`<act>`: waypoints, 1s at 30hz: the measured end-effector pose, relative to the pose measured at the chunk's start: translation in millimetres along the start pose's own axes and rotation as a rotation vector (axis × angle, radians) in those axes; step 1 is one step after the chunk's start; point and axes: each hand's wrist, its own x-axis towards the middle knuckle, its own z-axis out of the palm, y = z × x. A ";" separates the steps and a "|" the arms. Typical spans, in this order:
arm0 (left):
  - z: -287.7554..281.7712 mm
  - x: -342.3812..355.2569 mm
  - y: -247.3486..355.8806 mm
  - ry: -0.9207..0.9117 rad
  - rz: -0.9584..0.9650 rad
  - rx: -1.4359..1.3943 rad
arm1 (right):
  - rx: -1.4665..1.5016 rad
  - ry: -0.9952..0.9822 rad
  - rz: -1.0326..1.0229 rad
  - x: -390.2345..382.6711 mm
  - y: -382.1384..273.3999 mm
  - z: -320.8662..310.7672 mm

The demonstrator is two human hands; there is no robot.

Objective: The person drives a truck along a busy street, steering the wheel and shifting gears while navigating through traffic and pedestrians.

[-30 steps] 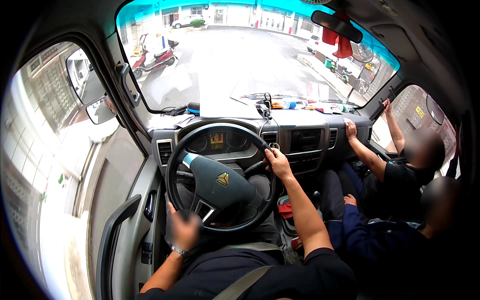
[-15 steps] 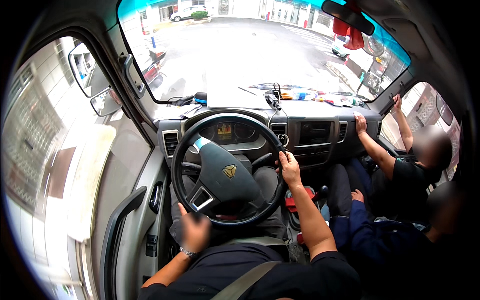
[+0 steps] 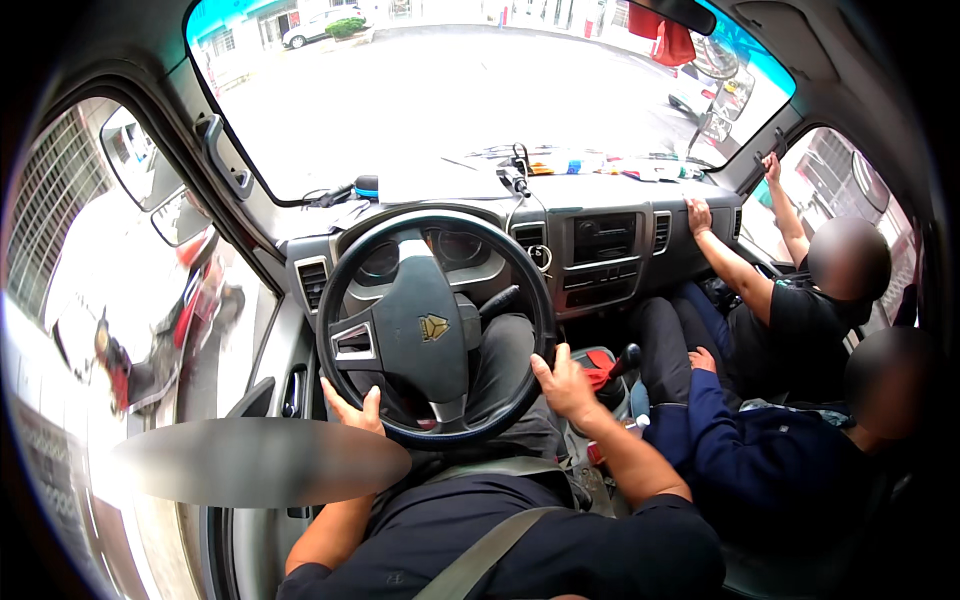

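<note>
A black steering wheel (image 3: pixel 430 213) with a dark hub stands before me. My left hand (image 3: pixel 355 410) is at its lower left rim, the rim between the thumb and an outstretched finger; a blurred patch hides much of its wrist. On the lower right rim lies my right hand (image 3: pixel 570 388), thumb over the front and the other fingers at the outer side, partly hidden. Beside my right forearm is a gear lever (image 3: pixel 628 355) with a black knob and something red at its base.
Two people sit at my right; one, in black (image 3: pixel 770 340), has a hand on the dashboard (image 3: pixel 590 190) and another raised by the door pillar. Papers, packets and a cable lie under the windshield. Outside the left window are a red motorbike (image 3: pixel 190 310) and the side mirror (image 3: pixel 150 165).
The wheel has turned clockwise. My right hand has moved down with the rim, and my left hand up and to the left. The view outside has shifted; a motorbike now shows at the left window.
</note>
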 end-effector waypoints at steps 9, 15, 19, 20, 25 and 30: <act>6.6 109.8 35.2 0.141 0.352 0.326 | 0.135 -0.171 -1.397 113.1 -331.4 -112.6; 23.8 173.2 65.8 -0.048 0.512 0.657 | 0.187 -0.214 -1.734 96.2 -452.8 3.5; 30.8 186.6 62.3 -0.119 0.588 0.804 | 0.259 -0.086 -1.489 170.2 -370.7 -33.9; 38.9 190.6 67.3 -0.103 0.616 0.847 | 0.245 -0.067 -1.349 189.2 -329.2 -62.3; 21.0 218.9 82.2 -0.242 0.653 0.828 | -0.117 -0.217 -0.493 223.8 -159.5 -67.0; 52.6 193.4 169.2 -0.505 0.552 0.988 | 0.763 -0.221 0.075 151.0 -57.6 -12.6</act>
